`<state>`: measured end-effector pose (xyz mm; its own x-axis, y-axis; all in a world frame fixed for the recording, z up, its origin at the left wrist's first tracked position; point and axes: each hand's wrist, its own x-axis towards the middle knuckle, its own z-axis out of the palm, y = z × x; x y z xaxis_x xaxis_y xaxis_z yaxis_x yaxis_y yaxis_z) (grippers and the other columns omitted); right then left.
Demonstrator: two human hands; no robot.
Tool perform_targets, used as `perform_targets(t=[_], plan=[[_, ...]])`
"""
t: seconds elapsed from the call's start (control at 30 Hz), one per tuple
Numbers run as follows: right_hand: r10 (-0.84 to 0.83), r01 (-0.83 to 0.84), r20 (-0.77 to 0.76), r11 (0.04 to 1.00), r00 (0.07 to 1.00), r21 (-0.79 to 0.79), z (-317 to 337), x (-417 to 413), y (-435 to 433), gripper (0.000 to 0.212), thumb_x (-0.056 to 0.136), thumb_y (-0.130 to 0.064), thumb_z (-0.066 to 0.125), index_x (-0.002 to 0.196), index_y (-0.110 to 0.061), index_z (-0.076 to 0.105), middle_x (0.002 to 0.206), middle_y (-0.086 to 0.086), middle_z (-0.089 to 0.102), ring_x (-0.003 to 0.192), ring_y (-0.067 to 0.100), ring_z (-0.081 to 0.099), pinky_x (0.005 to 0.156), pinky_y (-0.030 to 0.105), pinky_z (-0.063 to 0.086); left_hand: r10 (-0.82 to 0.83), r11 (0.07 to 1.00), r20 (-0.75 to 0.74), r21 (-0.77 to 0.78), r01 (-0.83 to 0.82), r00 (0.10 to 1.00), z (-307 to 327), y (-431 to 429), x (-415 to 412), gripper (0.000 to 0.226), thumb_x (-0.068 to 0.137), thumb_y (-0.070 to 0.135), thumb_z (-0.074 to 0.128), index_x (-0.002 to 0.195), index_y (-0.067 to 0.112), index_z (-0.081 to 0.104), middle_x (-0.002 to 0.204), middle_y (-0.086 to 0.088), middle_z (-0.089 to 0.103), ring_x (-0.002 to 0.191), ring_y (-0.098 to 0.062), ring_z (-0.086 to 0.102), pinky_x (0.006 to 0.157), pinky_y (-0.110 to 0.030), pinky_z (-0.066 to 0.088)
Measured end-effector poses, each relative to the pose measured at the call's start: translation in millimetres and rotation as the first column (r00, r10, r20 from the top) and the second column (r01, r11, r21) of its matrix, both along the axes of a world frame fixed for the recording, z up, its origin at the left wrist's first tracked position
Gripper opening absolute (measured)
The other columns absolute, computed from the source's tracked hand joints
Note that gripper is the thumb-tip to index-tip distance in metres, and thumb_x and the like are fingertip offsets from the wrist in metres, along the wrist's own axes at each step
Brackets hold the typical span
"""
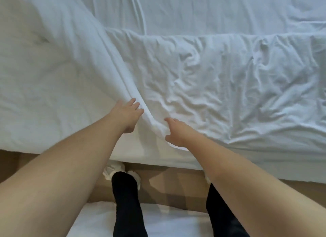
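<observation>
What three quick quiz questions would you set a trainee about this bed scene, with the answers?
1. True or false: the left hand touches the white cover with its fingers stretched out.
2. Pick one: the raised fold in the cover runs A) between the left hand and the right hand, B) to the left of both hands, C) to the right of both hands.
3. In one word: on which side of the person, left or right, does the crumpled sheet lie?

Key: 1 true. 2 A. 3 right.
</observation>
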<state>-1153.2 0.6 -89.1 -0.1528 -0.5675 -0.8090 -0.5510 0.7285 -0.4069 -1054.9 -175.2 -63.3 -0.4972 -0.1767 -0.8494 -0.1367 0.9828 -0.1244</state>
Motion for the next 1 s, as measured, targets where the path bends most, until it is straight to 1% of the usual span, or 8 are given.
perform_targets(t=[0.27,0.37,0.47,0.57,0.7,0.77,0.83,1.0], plan=[[-0.685,0.689,0.097,0.698,0.722,-0.195,-55,79,-209,0.06,0.085,-0.027,0.067,0.137,-0.014,0.039,0.124,0.01,0.059,0.113,0.03,0.057,0.087,0.033,0.045,-0.079,0.997,-0.197,-0.024,0.076,0.977,-42,-156,72,0.073,0.089,0.004,0.044,0.153,0.019,0.012,0.162,0.001,0.004,0.149,-0.019,0.007,0.114,-0.053,0.019],[-0.513,0.503,0.025,0.83,0.858,-0.24,-57,99,-225,0.06,0.084,-0.018,0.06,0.14,-0.02,0.039,0.118,0.011,0.062,0.109,0.033,0.058,0.086,0.037,0.048,-0.094,0.983,-0.447,-0.184,0.011,0.89,-45,-198,103,0.072,0.087,0.008,0.053,0.15,0.015,0.019,0.158,-0.01,0.015,0.146,-0.027,0.016,0.115,-0.057,0.015],[-0.076,0.042,-0.136,0.97,0.988,-0.239,-29,117,-211,0.059,0.087,-0.016,0.052,0.144,-0.023,0.035,0.115,0.01,0.062,0.104,0.036,0.058,0.076,0.035,0.044,-0.126,0.981,-0.514,-0.194,0.028,0.849,-30,-221,88,0.082,0.09,0.008,0.048,0.154,0.021,-0.001,0.162,-0.01,-0.006,0.149,-0.029,-0.004,0.117,-0.056,0.008],[0.275,-0.317,-0.197,0.922,0.941,-0.223,1,128,-198,0.054,0.09,-0.013,0.047,0.142,-0.023,0.035,0.105,0.005,0.058,0.096,0.031,0.057,0.069,0.033,0.037,-0.404,0.914,-0.333,-0.175,0.365,0.852,-17,-229,62,0.073,0.095,0.018,0.046,0.154,0.029,0.005,0.162,-0.009,-0.004,0.149,-0.033,-0.01,0.115,-0.062,0.001],[0.332,-0.38,-0.232,0.901,0.914,-0.21,6,131,-197,0.051,0.088,-0.009,0.045,0.135,-0.025,0.035,0.091,0.0,0.054,0.083,0.028,0.056,0.06,0.033,0.036,-0.62,0.764,0.012,-0.218,0.607,0.784,1,-238,69,0.031,0.089,0.019,0.055,0.118,0.028,0.061,0.117,0.003,0.06,0.119,-0.021,0.053,0.114,-0.059,0.013],[0.291,-0.349,-0.263,0.912,0.92,-0.215,3,134,-201,0.049,0.087,-0.01,0.049,0.131,-0.027,0.033,0.09,0.002,0.059,0.078,0.028,0.057,0.054,0.032,0.034,-0.53,0.827,0.029,-0.202,0.524,0.847,13,-237,89,0.024,0.091,0.014,0.052,0.109,0.022,0.064,0.108,0.004,0.064,0.103,-0.02,0.062,0.097,-0.04,0.04],[0.227,-0.284,-0.267,0.938,0.937,-0.201,2,142,-200,0.048,0.087,-0.015,0.053,0.129,-0.03,0.032,0.082,0.0,0.059,0.068,0.024,0.055,0.05,0.031,0.031,-0.337,0.935,-0.048,-0.132,0.329,0.94,21,-233,123,0.024,0.093,0.023,0.049,0.113,0.019,0.062,0.112,0.0,0.064,0.103,-0.023,0.063,0.077,-0.032,0.042],[0.279,-0.319,-0.332,0.945,0.901,-0.071,-25,172,-197,0.034,0.087,-0.015,0.054,0.118,-0.02,0.038,0.091,0.001,0.059,0.069,0.025,0.054,0.055,0.031,0.034,0.114,0.99,-0.047,0.087,-0.109,0.992,-11,-223,218,0.047,0.088,0.031,0.055,0.13,0.017,0.042,0.114,-0.007,0.057,0.104,-0.028,0.058,0.081,-0.035,0.046]])
